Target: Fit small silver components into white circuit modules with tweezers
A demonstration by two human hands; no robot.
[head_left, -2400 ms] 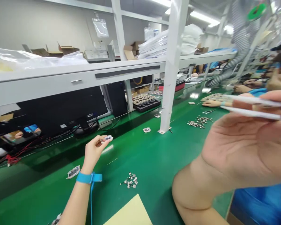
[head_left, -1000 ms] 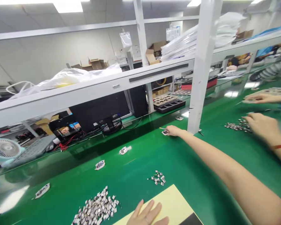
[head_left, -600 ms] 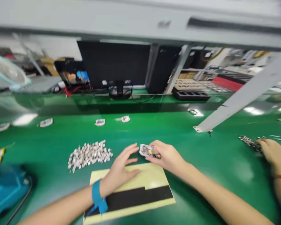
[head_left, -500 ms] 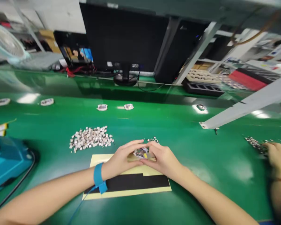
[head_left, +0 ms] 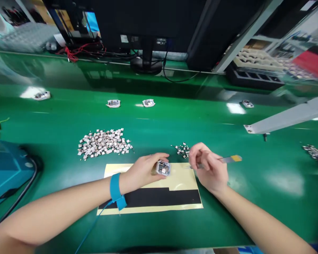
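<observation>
My left hand [head_left: 144, 171], with a blue wrist strap [head_left: 115, 187] on its wrist, grips a small white watch-like case [head_left: 163, 168] between thumb and fingers. The case is open at the top and shows electronic parts inside. It is held over a pale yellow sheet [head_left: 182, 178] with a black band. To the right, my right hand [head_left: 209, 165] is closed around metal tweezers [head_left: 229, 159] with a yellow patch at the back end. Their thin front end points left over the sheet. Just beyond lies a small group of tiny components [head_left: 183, 150].
A pile of small silvery pieces [head_left: 103, 143] lies left of the sheet. Several similar cases [head_left: 148, 103] line the back of the green bench [head_left: 159, 229]. A teal device [head_left: 10, 173] stands at left, a metal post [head_left: 286, 114] at right. Dark parts [head_left: 315, 155] lie far right.
My hands were together around the case; my right hand has moved right, away from it, with the tweezers. The view has tilted down, and the other person's hand at right is gone from view.
</observation>
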